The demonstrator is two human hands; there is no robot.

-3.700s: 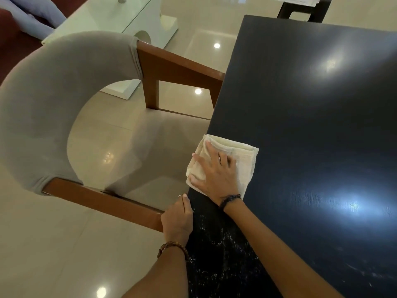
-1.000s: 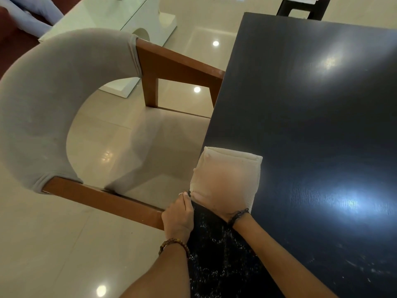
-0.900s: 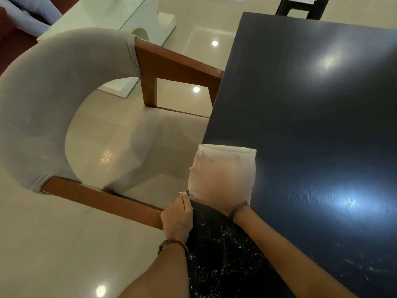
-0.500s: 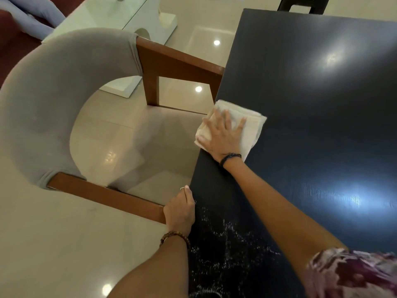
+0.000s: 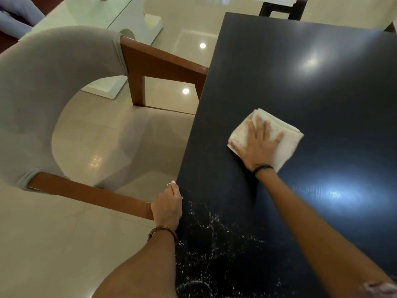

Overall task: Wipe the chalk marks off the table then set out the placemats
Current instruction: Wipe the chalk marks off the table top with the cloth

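The cloth (image 5: 277, 136) has slid inward from the table (image 5: 322, 82) edge under the flat right hand (image 5: 256, 147); left hand (image 5: 168, 205) grips that edge beside chalk (image 5: 214, 233).

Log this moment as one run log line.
step: wiping | right hand flat on folded white cloth | left hand at dark table edge | white chalk marks remain near edge

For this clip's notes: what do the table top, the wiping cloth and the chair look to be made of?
Table: dark wood or veneer, semi-gloss; faint grain and lamp glare show.
Cloth: soft cream woven fabric, folded in layers.
Chair: grey fabric-covered back, brown wooden arms with a smooth finish.
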